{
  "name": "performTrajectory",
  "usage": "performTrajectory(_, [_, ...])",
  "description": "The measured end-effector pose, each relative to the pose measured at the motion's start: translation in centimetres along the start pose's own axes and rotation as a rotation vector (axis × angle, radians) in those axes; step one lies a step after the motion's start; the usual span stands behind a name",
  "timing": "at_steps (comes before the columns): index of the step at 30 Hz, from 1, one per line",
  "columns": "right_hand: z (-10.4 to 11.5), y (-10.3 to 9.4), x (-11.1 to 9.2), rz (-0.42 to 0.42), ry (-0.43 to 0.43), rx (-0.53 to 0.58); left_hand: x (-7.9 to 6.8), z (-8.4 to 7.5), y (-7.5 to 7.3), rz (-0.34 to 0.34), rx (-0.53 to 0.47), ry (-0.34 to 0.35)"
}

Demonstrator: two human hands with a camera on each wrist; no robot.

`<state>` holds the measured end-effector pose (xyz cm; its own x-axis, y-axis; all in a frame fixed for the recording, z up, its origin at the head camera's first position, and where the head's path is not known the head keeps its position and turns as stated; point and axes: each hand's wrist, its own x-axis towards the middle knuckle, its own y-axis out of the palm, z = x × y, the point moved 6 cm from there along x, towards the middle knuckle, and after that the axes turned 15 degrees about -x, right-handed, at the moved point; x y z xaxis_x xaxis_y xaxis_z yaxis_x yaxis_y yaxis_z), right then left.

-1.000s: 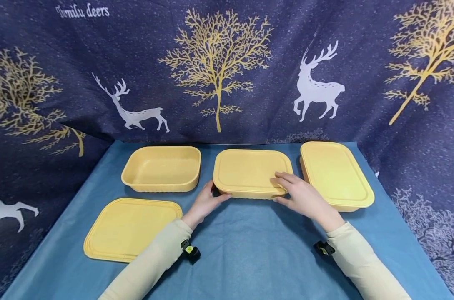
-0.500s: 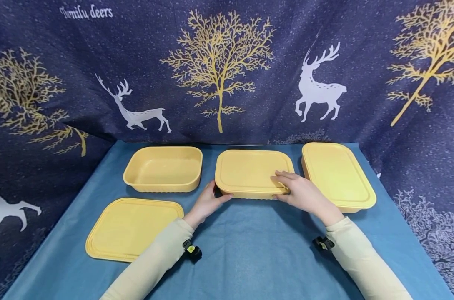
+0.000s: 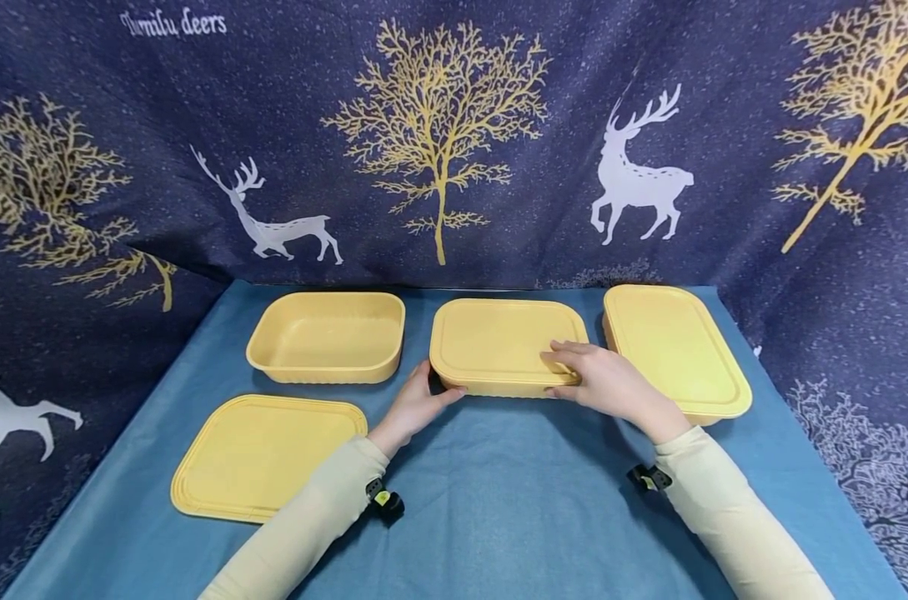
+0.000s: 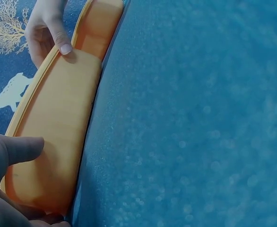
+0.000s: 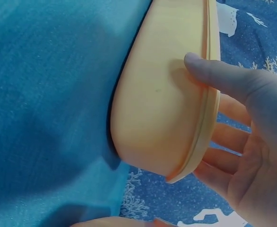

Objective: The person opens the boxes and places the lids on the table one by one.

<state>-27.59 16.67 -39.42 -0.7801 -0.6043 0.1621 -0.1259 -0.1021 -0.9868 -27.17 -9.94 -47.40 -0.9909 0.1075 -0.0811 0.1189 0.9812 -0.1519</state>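
A yellow food container (image 3: 491, 337) with its lid on sits at the back middle of the blue cloth. My left hand (image 3: 411, 407) grips its left end, thumb (image 4: 27, 149) against the front wall and fingers around the end. At the front right corner, my right hand (image 3: 611, 385) holds the container between thumb and fingers. In the right wrist view the thumb (image 5: 207, 71) presses the front wall just under the lid's edge (image 5: 205, 111), and the other fingers reach across the lid side.
Left of it stands an uncovered yellow container (image 3: 322, 375), with a loose yellow lid (image 3: 262, 458) lying in front, partly behind the left sleeve (image 3: 311, 508). A second lidded container (image 3: 674, 350) stands lengthwise at the right. A printed dark blue curtain (image 3: 499, 208) hangs behind the table.
The head view has shifted very slightly. Both hands keep their places on the middle container, and the other containers and the loose lid stay where they were.
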Motion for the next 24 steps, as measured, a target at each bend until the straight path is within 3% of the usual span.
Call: performTrajectory(24, [-0.08, -0.39, -0.14, 0.012, -0.010, 0.020, -0.03, -0.05, 0.05, -0.016, 0.024, 0.014])
